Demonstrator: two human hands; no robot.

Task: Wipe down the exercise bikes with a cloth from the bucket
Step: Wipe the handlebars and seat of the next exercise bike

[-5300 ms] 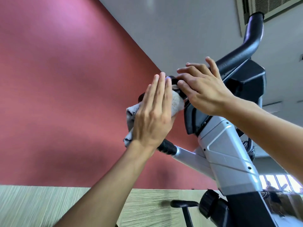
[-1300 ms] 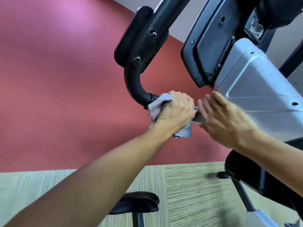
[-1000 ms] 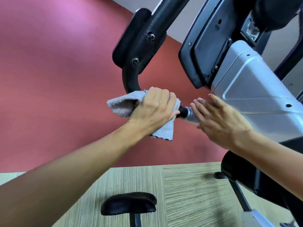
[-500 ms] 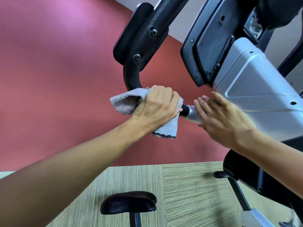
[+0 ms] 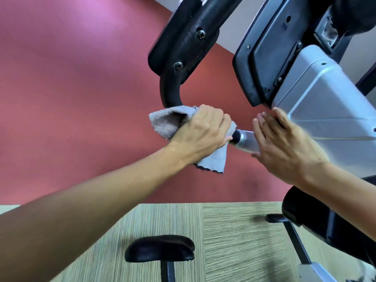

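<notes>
Head view: a grey cloth is wrapped round the black handlebar of the exercise bike and clamped there by the curled grip of the left hand. Beside it, the right hand is laid with straight fingers against the silver bar. A black seat is seen below, over striped floor.
</notes>
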